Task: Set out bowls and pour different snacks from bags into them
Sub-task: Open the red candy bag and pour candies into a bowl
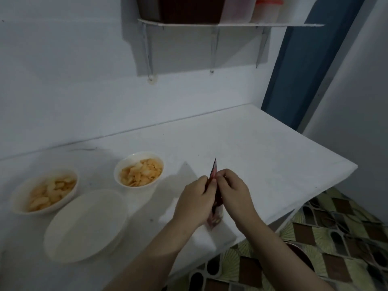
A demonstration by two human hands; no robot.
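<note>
While both hands meet over the white desk [262, 148], the left hand [194, 201] and right hand [232, 191] each pinch the top edge of a small red snack bag [214, 206], fingers curled tight on it, bag upright and edge-on between them. Off to the left of the left hand sits an empty white bowl [86, 225], nearest one. Further left there's a bowl of pale chips [45, 190], and just beyond the left hand a smaller bowl of orange chips [139, 169].
</note>
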